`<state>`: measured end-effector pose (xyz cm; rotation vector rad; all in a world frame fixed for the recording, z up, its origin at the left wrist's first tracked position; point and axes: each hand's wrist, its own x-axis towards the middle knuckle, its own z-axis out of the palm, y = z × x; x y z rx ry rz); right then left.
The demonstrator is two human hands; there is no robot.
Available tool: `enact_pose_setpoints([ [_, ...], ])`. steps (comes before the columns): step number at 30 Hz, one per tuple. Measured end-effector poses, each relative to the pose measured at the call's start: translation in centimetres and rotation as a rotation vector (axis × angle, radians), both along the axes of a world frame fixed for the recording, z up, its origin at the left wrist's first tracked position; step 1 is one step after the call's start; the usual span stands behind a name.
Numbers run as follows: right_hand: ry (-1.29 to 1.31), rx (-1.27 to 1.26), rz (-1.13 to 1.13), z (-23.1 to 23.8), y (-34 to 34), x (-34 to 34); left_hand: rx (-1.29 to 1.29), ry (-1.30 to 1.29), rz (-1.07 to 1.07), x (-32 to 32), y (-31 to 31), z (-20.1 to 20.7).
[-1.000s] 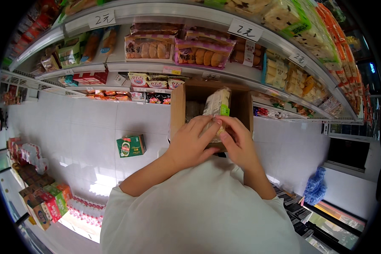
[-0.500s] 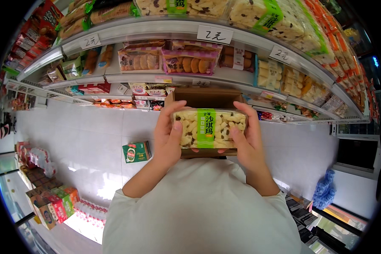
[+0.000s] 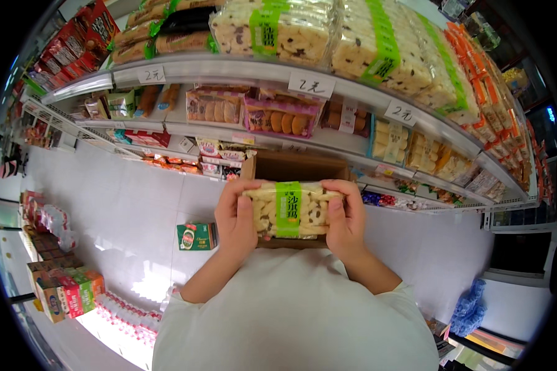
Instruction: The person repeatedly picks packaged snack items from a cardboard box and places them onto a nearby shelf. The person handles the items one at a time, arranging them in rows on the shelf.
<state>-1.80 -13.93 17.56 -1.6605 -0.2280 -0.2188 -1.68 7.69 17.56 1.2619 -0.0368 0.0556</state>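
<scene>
Between my two hands is a clear-wrapped pack of sachima (image 3: pixel 266 213), pale with dark raisins and a bright green paper band round its middle. My left hand (image 3: pixel 236 216) grips its left end, thumb on the front. Its right end sits in my right hand (image 3: pixel 346 216), thumb likewise across the front. Behind and beneath the pack is an open cardboard box (image 3: pixel 303 159), whose dark inside shows above the pack; what it contains I cannot make out. Similar sachima packs (image 3: pixel 278 28) with green bands stand in a row on the top shelf in front of me.
The curved shelf edge (image 3: pixel 229 70) carries handwritten price cards. Lower tiers hold wrapped pastries (image 3: pixel 284 117) and bread rolls (image 3: pixel 390 141). On the tiled floor to the left lies a green carton (image 3: pixel 197 236); farther left stand stacked boxes (image 3: pixel 68 292) and shrink-wrapped bottles (image 3: pixel 127 315).
The view has tilted, so the shelves sit lower in the picture and more of the top shelf shows. My hands still hold the sachima pack, now slightly lower and left in the picture.
</scene>
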Motion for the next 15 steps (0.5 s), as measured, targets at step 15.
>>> enact_pose_setpoints([
  [15, -1.020, -1.122, 0.361, 17.9, -0.7, 8.4, -0.258, -0.271, -0.105, 1.5, 1.2, 6.3],
])
